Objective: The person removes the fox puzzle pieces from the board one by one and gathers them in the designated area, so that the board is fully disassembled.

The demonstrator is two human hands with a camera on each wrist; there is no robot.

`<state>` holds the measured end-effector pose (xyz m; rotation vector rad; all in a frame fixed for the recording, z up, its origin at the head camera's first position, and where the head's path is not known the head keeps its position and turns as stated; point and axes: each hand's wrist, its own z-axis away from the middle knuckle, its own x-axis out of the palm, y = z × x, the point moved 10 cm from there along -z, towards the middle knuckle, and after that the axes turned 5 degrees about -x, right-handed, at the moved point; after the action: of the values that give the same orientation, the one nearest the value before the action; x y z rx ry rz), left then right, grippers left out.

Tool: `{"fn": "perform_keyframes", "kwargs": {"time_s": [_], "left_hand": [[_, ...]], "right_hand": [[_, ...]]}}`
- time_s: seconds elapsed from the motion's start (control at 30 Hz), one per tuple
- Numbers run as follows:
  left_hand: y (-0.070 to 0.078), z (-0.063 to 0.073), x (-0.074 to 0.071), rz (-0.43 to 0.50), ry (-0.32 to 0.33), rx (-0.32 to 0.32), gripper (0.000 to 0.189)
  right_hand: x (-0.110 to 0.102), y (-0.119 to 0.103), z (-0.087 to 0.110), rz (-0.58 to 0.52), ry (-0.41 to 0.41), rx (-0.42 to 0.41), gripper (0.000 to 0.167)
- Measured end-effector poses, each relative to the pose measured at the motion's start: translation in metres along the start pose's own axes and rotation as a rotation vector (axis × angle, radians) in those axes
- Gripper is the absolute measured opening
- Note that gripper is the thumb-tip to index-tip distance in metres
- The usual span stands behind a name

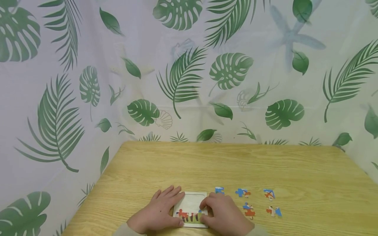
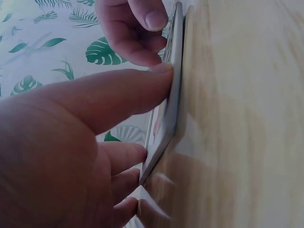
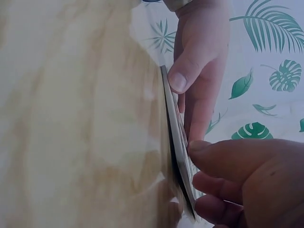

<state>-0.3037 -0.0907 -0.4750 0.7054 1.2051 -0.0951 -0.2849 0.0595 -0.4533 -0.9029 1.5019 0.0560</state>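
Note:
A small white-edged puzzle tray [image 1: 192, 226] lies on the table, puzzle pieces [image 1: 189, 217] with red, striped and green parts along its near side. My left hand [image 1: 162, 209] rests at the tray's left side with fingers stretched out. In the left wrist view its thumb [image 2: 128, 92] presses on the tray's near edge. My right hand [image 1: 222, 213] is at the tray's right side, index finger bent and thumb at the near right corner. Between them is a puzzle piece with a blue knob [image 1: 200, 211], mostly hidden by the fingers.
Several loose puzzle pieces lie on the wooden table [image 1: 236, 167] to the right, among them a blue one [image 1: 219, 189], a red and blue one [image 1: 249, 210] and a white and blue one [image 1: 274, 211]. A leaf-patterned cloth [image 1: 189, 82] hangs behind the table.

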Motion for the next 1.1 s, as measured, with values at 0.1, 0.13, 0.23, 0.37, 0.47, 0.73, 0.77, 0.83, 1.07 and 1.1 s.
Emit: {"fn": "perform_keyframes", "kwargs": {"time_s": [0.1, 0.13, 0.23, 0.37, 0.47, 0.73, 0.77, 0.83, 1.07, 1.1], "left_hand": [[0.001, 0.000, 0.000, 0.005, -0.002, -0.003, 0.090], [0.002, 0.001, -0.001, 0.006, -0.002, -0.004, 0.090], [0.002, 0.001, 0.000, 0.008, 0.000, -0.010, 0.090], [0.001, -0.001, 0.001, 0.016, 0.007, -0.024, 0.088], [0.000, -0.003, 0.002, 0.019, 0.024, -0.032, 0.086], [0.004, -0.003, 0.000, 0.001, 0.089, -0.039, 0.086], [0.004, -0.003, 0.000, 0.001, 0.091, -0.043, 0.086], [0.005, -0.003, 0.001, -0.005, 0.092, -0.050, 0.087], [0.005, -0.004, 0.002, -0.040, 0.081, -0.072, 0.088], [0.005, -0.004, 0.002, -0.040, 0.078, -0.073, 0.088]], "right_hand": [[0.001, -0.003, 0.000, 0.023, -0.001, -0.013, 0.018], [0.002, -0.003, 0.000, 0.031, 0.000, -0.016, 0.019], [0.003, -0.003, 0.001, 0.046, 0.001, -0.024, 0.020], [0.004, -0.005, 0.000, 0.037, 0.003, -0.044, 0.018], [0.006, -0.006, 0.000, 0.014, -0.010, -0.046, 0.017], [0.010, -0.004, 0.002, -0.011, -0.033, -0.008, 0.017], [0.010, -0.004, 0.002, -0.009, -0.033, -0.007, 0.017], [0.010, -0.004, 0.002, -0.005, -0.030, -0.010, 0.017], [0.011, -0.002, 0.002, -0.013, -0.023, -0.016, 0.018], [0.011, -0.002, 0.003, -0.015, -0.022, -0.016, 0.019]]}}
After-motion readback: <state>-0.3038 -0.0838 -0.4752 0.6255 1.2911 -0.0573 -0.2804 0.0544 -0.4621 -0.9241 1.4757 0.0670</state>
